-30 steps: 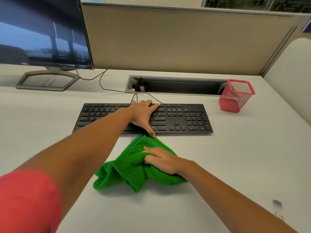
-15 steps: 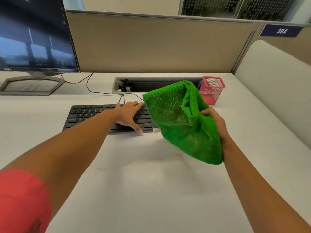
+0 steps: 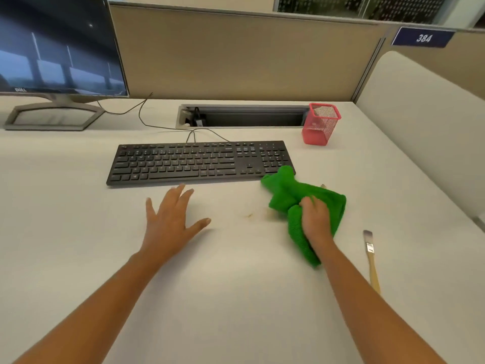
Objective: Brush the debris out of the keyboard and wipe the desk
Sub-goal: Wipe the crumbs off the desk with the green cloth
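A black keyboard [image 3: 199,162] lies on the white desk [image 3: 236,298] with its cable running back to a slot. My right hand [image 3: 316,219] grips a bunched green cloth [image 3: 294,195] that rests on the desk at the keyboard's front right corner, one fold overlapping that corner. My left hand [image 3: 170,219] hovers flat, fingers spread, over the desk just in front of the keyboard, holding nothing. A small brownish smear [image 3: 249,215] marks the desk between the two hands. A brush with a wooden handle [image 3: 371,256] lies to the right of my right arm.
A monitor [image 3: 57,46] on a grey stand [image 3: 52,114] sits at the back left. A red mesh pen holder [image 3: 320,124] stands at the back right beside the cable slot [image 3: 244,116]. Beige partition walls close the desk at the back and right.
My left hand came off the keyboard and now hovers in front of it. My right hand brought the lifted cloth down onto the desk at the keyboard's right corner.
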Available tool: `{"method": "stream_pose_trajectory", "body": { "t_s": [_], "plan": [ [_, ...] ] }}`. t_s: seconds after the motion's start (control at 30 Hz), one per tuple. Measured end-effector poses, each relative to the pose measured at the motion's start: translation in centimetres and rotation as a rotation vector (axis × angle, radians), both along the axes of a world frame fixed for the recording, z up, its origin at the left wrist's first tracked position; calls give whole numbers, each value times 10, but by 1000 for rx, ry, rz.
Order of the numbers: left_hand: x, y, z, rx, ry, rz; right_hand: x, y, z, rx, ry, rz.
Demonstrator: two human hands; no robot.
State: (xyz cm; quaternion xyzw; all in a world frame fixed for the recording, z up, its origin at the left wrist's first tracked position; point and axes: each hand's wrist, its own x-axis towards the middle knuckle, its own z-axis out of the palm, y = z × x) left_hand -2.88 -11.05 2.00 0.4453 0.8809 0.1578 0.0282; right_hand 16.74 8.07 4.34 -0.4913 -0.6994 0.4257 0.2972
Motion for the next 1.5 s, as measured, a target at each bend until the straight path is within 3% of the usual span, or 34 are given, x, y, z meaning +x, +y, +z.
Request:
{"method": "stream_pose_trajectory", "body": {
  "t_s": [0.13, 0.3, 0.4, 0.5, 0.57, 0.77, 0.9, 1.1, 1.27, 1.43, 1.5],
  "plan": [
    [2, -44, -8, 17, 103, 49, -20, -31, -14, 38, -192, 114],
    [7, -85, -11, 31, 117, 132, -60, -94, -16, 32, -210, 305],
    [12, -104, -17, 25, 89, 197, -81, -129, -9, -116, 3, 365],
    [13, -117, -21, 39, 56, 249, -84, -125, 13, -412, 249, 230],
    [14, -122, -22, 46, 49, 266, -73, -101, 23, -491, 326, 131],
    [16, -126, -21, 56, 35, 256, 8, -40, 90, -318, 499, -147],
    [17, -127, -19, 61, 26, 265, 43, -26, 96, -132, 298, -209],
    [33, -145, -20, 66, 17, 334, 23, -72, 13, -11, -34, -104],
    [38, -181, -23, 68, 45, 421, 3, -124, -21, 59, 8, -87],
    [43, -203, -22, 98, 49, 453, -27, -179, -22, -48, 31, 43],
    [44, -204, -22, 143, 22, 473, -42, -203, -19, -130, 142, 106]
  ]
}}
